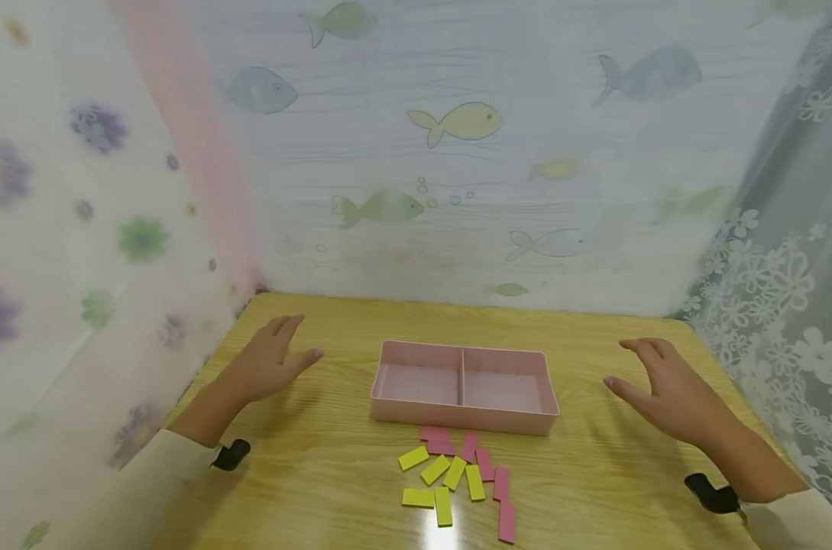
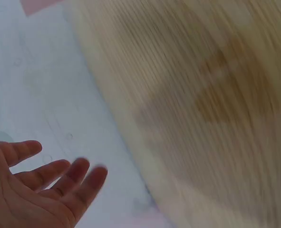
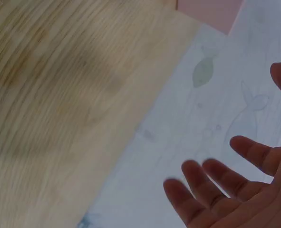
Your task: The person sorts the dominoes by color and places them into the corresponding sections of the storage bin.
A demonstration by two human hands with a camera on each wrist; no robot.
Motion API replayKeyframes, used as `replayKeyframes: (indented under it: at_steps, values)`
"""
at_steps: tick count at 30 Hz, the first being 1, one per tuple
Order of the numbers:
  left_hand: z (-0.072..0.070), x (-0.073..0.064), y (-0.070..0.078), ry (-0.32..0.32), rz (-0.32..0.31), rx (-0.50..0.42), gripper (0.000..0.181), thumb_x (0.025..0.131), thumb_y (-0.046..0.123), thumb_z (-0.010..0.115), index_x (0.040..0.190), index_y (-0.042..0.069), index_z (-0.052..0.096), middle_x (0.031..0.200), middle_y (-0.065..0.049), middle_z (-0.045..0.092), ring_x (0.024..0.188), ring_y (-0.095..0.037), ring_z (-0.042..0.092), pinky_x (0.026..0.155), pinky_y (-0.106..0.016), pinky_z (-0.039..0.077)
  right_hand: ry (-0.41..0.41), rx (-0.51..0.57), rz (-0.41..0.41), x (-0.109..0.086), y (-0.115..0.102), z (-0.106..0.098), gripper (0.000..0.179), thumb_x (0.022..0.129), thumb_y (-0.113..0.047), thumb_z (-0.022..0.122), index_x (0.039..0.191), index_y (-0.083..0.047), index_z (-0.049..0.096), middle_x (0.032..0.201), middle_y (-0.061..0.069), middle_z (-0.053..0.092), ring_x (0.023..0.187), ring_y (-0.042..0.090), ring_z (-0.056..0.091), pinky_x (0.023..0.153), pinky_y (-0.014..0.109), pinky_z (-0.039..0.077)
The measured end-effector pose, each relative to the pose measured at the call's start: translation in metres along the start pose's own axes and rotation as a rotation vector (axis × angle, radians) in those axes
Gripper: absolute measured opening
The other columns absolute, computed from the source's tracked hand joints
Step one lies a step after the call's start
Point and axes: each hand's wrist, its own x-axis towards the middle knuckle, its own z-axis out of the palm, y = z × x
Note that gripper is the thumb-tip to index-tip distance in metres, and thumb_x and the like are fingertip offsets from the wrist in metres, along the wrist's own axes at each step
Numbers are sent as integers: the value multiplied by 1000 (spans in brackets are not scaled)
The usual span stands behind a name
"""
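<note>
A pink box with a divider making two compartments stands on the wooden table; both compartments show bare floors. In front of it lie several yellow tiles and several pink tiles, loosely scattered. My left hand hovers left of the box, fingers spread and holding nothing. Off to the box's right, my right hand is raised over the table with thumb and fingers apart. Both palms show nothing in them in the wrist views, where the left hand and right hand appear with relaxed fingers.
The wooden table ends at a fish-patterned curtain behind the box. A flowered curtain hangs at the left and a lace one at the right. Black straps sit at both wrists.
</note>
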Motion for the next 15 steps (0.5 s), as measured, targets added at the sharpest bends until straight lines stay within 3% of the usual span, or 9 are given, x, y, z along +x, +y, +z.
replayKeyframes:
  at_steps: [4,8,15]
  values:
    - [11,5,16,34,20,-176,92,100,70,48,165,11,22,165,-21,29,136,-43,52,101,-64,50,36,109,6,-5,-13,5,67,102,-47,64,148,-1,47,135,24,56,113,42,65,78,51,59]
    - [21,9,31,49,31,-294,87,99,66,54,164,14,28,162,-19,39,127,-37,61,96,-58,56,54,166,20,-8,-27,11,55,101,-44,66,139,-5,56,120,13,65,100,28,71,67,32,57]
    - [38,15,42,-15,-5,-486,84,96,61,64,162,20,32,162,-17,39,128,-35,60,81,-40,64,4,246,49,-16,-40,19,34,102,-42,66,121,-13,68,104,0,71,84,12,68,62,27,55]
